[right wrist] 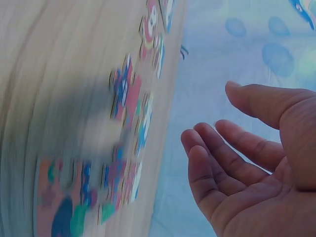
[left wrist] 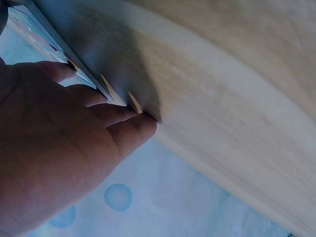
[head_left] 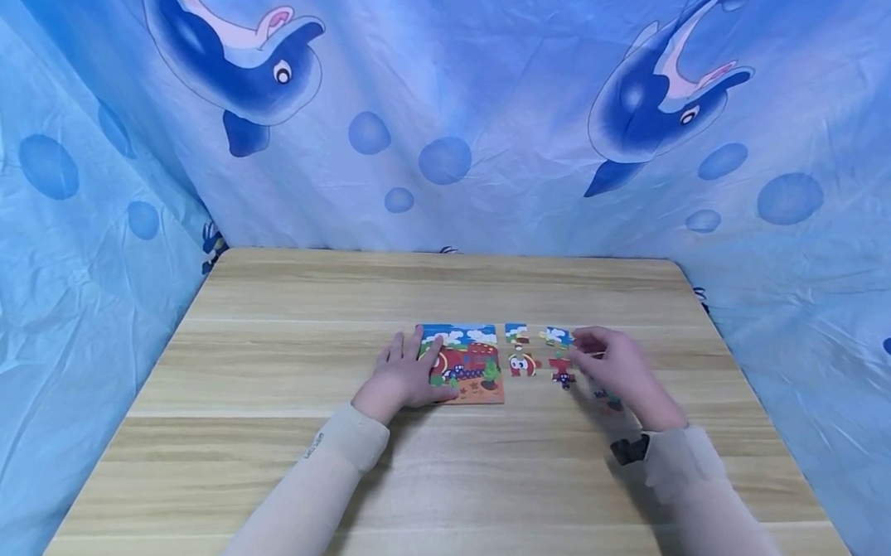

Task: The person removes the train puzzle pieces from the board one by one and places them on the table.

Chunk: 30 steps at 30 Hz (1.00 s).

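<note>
A square picture puzzle (head_left: 486,351) with a red train, clouds and orange ground lies on the table. My left hand (head_left: 405,375) rests on its left side with fingers spread; the left wrist view shows the fingertips (left wrist: 143,126) at its edge. Loose jigsaw pieces lie to the right: one with a red face and eyes (head_left: 522,364), a sky one (head_left: 516,331), a cloud one (head_left: 557,336) and a red-and-blue one (head_left: 562,371). Over the rightmost pieces hovers my right hand (head_left: 617,366). Its thumb and bent fingers (right wrist: 202,168) stand apart with nothing between them in the right wrist view.
More jigsaw pieces (head_left: 610,403) lie partly hidden beneath the right hand. The wooden table (head_left: 455,493) extends around the puzzle. Blue cloth with dolphins (head_left: 437,87) hangs behind it and at both sides. A black strap (head_left: 630,450) sits at the right wrist.
</note>
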Tool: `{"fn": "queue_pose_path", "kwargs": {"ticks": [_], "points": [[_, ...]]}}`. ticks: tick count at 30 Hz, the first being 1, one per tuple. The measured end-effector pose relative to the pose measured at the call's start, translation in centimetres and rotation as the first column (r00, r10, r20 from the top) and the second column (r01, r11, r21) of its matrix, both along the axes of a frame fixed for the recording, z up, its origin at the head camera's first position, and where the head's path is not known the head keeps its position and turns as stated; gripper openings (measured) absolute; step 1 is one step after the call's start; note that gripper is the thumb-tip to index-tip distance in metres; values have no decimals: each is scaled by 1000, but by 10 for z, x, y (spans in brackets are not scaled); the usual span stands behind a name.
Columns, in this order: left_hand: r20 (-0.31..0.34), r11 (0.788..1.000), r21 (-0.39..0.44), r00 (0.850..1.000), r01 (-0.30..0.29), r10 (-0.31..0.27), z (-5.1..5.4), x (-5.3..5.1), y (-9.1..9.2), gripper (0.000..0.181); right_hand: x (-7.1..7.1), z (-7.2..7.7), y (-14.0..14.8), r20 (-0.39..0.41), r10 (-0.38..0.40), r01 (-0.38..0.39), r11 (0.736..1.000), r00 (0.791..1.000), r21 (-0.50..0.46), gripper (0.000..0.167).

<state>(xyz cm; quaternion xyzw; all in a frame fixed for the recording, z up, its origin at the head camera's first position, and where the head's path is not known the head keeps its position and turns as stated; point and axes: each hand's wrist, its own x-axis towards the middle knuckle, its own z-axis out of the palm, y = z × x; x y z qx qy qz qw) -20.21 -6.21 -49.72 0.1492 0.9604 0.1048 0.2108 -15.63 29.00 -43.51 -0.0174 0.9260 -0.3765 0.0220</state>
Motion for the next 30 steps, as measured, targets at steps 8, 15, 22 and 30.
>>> {"fn": "queue_pose_path", "kwargs": {"ticks": [8, 15, 22, 30], "points": [[2, 1000, -12, 1000, -5, 5, 3, 1, 0, 105, -2, -4, -28, -3, 72, -72, 996, 997, -52, 39], [2, 1000, -24, 1000, -3, 3, 4, 3, 1, 105, -4, -7, -48, -8, 123, -124, 992, 992, -38, 38], [13, 1000, -8, 1000, -7, 7, 7, 4, 0, 105, -4, -11, -69, 36, 149, -148, 989, 988, -27, 37], [-8, 1000, 14, 1000, 10, -10, 11, 7, -2, 103, -6, -19, -92, 91, 191, -188, 981, 977, -40, 32]]}}
